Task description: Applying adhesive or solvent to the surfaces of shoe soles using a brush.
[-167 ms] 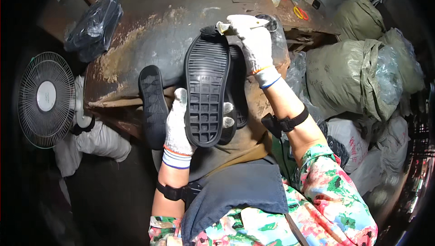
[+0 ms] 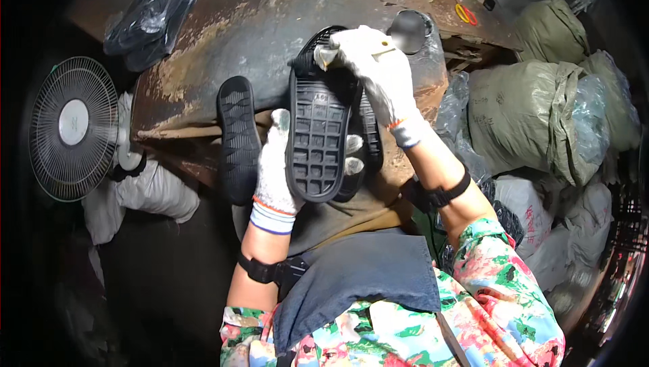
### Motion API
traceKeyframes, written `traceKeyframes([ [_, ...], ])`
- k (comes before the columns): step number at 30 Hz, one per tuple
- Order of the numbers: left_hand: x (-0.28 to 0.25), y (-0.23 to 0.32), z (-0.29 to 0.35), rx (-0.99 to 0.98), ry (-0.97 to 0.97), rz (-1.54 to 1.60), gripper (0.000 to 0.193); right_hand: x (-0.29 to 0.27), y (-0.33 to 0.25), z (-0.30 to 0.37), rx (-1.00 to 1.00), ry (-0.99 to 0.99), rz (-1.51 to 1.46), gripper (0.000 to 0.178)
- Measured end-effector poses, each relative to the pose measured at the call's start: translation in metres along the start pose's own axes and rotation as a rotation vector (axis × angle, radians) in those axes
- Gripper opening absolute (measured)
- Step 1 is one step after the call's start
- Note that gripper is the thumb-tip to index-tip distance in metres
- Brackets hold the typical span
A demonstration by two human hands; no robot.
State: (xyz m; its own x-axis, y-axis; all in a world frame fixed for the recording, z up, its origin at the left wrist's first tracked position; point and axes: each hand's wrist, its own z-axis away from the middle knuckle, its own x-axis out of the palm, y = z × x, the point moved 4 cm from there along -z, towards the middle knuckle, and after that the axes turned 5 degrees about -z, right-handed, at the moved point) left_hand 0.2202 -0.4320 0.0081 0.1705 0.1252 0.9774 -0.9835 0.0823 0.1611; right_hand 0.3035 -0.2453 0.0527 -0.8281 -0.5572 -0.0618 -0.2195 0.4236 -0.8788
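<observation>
Comparing with the frame a moment earlier, hardly anything has changed: the shoe sole [image 2: 318, 140] sits at the same tilt and both gloved hands keep their spots. Nearest the body, the left hand [image 2: 274, 171] cups the sole's heel end from underneath, thumb up the left edge and fingertips [image 2: 353, 154] curling round the right edge, so it's wrapped closed on it. The sole is black, tread side up, held just above the lap in front of the rusty worktop [image 2: 223, 49]. Its long axis runs near to far, toe pointing away. At that far toe end the right hand [image 2: 375, 69] is pinched on a small pale piece [image 2: 324, 56] pressed against the sole. A second black sole [image 2: 238, 138] lies just left, hanging off the worktop edge.
</observation>
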Motion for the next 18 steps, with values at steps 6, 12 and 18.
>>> traceKeyframes([
  [6,-0.032,0.016,-0.02,0.175,0.07,-0.063,0.056,0.026,-0.04,0.072,0.22,-0.039,-0.284,0.026],
  [12,-0.002,0.051,-0.011,0.177,0.099,-0.303,0.083,0.01,-0.052,0.105,0.048,-0.245,-0.13,0.015],
  [18,-0.001,0.07,0.018,0.414,0.333,-1.423,0.052,-0.001,-0.064,0.096,0.128,-0.147,0.027,0.018],
])
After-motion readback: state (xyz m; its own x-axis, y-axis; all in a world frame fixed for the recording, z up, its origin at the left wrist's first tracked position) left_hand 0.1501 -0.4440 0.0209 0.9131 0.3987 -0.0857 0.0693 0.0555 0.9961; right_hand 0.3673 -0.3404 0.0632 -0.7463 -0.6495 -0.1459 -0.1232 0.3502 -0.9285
